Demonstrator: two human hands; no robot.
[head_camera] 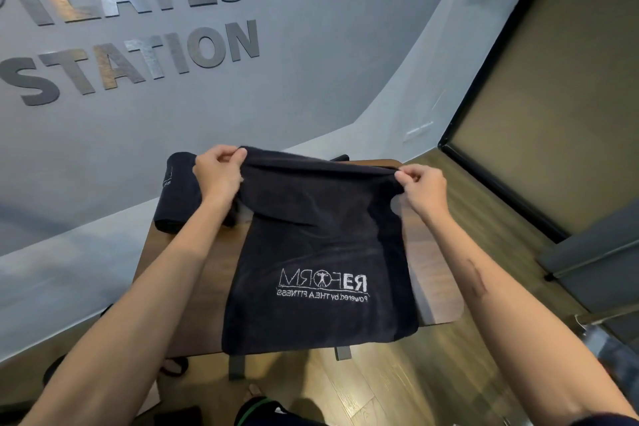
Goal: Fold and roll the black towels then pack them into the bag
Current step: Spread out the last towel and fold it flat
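Here, the count: two black towels, one table, two hands in view.
Spread towel: a black towel (321,252) lies over the wooden table (439,284), its near edge hanging past the table's front; white stitched lettering shows reversed on it.
Far edge of that towel: lifted off the table, folded toward the person, stretched between both hands.
Second towel: a folded black towel (178,190) sits at the table's far left corner, just beside the left wrist.
Left hand (219,171): fingers and thumb curled, pinching the raised edge at its left corner; arm reaches forward, nearly straight.
Right hand (423,188): fingers and thumb curled, pinching the same edge at its right corner; arm reaches forward at about the same height.
Wall lettering (131,24): raised grey letters on the grey wall behind the table.
Floor (397,387): wood planks under the table.
Bag: cannot tell which dark shape, if any, is one.
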